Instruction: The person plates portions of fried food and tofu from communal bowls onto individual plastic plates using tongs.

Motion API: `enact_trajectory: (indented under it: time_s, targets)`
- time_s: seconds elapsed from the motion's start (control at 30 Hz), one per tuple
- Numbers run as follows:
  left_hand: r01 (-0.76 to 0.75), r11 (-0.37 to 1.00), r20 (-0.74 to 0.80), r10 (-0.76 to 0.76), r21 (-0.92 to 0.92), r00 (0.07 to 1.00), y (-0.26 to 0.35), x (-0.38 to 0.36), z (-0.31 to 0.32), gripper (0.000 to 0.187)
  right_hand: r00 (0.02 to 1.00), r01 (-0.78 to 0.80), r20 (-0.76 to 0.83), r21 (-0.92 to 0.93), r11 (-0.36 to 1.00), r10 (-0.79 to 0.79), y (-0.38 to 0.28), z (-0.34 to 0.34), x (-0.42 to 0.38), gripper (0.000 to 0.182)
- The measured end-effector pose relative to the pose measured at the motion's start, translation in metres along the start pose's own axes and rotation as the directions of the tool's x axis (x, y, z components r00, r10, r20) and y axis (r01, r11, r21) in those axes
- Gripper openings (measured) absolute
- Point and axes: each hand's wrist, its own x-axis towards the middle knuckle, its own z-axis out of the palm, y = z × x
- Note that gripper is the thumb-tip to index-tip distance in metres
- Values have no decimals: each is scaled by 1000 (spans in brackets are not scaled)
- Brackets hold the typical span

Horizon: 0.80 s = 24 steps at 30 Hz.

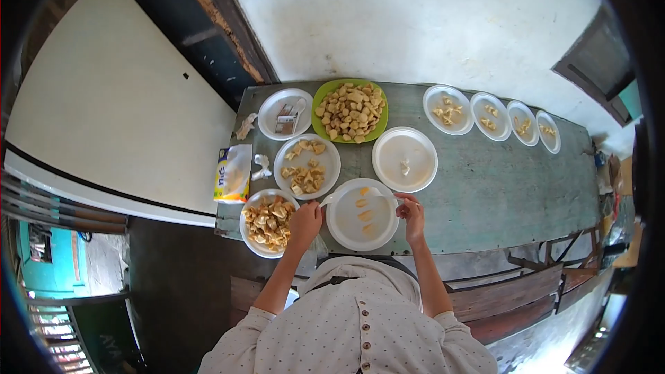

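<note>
A white plate (339, 228) stands at the table's front edge, with several yellowish food pieces (364, 215) in a column down its middle. At its left rim, my left hand (306, 225) is closed on a slim white plastic utensil whose end reaches over the plate. Across the plate, my right hand (410, 215) pinches another white plastic utensil (385, 195), pointing inward over the upper rim. The exact kind of either utensil is too small to tell. Beside my left hand is a white plate heaped with browned food pieces (269, 223).
Behind are a plate of pale pieces (305, 174), a green bowl of chunks (350, 112), a plate with a small white scrap (405, 167) and a plate holding a packet (288, 119). Several small plates (449, 111) line the back right. A yellow-white pack (233, 174) lies left.
</note>
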Motion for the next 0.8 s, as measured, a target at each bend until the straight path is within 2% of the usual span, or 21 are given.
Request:
enact_trajectory:
  time_s: [0.07,0.13,0.3,0.53,0.67,0.73,0.8]
  targets:
    - [-23,1000,-4,23,6,1000,-1,8,-2,23,1000,19,19,48,999,-20,-1,4,0,29]
    - [-2,1000,74,2,-3,997,-3,16,-5,24,999,37,-2,83,996,-37,-2,7,1,29]
    - [19,1000,5,-19,-22,1000,-8,31,-18,25,1000,30,-7,130,991,-29,-5,18,12,28]
    - [107,994,-60,-109,-29,992,-33,42,-26,24,988,-81,142,161,984,58,-29,51,36,36]
    - [182,982,-5,-182,-51,983,-33,39,-30,24,977,-137,194,230,963,92,-37,69,51,36]
    - [81,989,-49,-88,-124,995,-29,37,-27,23,979,-126,191,271,954,76,-38,72,57,36]
    - [65,984,-33,-72,-165,997,-18,32,-29,23,984,-116,169,317,941,64,-35,67,57,36]
